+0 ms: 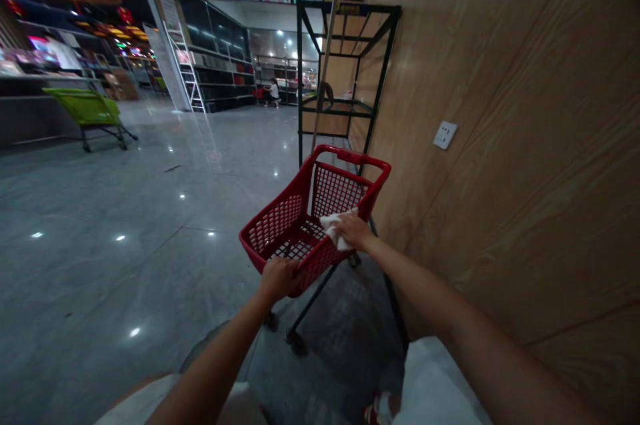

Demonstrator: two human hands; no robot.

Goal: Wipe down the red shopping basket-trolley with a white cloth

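Observation:
A red plastic shopping cart (277, 212) with latticed basket walls stands on dark wheeled legs in front of me, its handle on the far side. My left hand (280, 278) is closed over the basket's near rim, fingers partly hidden behind it. Farther along the same side, my right hand (351, 230) presses a white cloth (334, 225) against the top rim. Part of the cloth hangs down over the outer wall of the basket. Through the lattice the basket's floor is visible.
Along the right runs a wood-panelled wall (480, 212) with a white socket (445, 135). Behind the cart stand a dark metal rack (380, 78) and a long pole (327, 45). A green cart (85, 108) is at the left; a person (274, 90) crouches far back near shelves.

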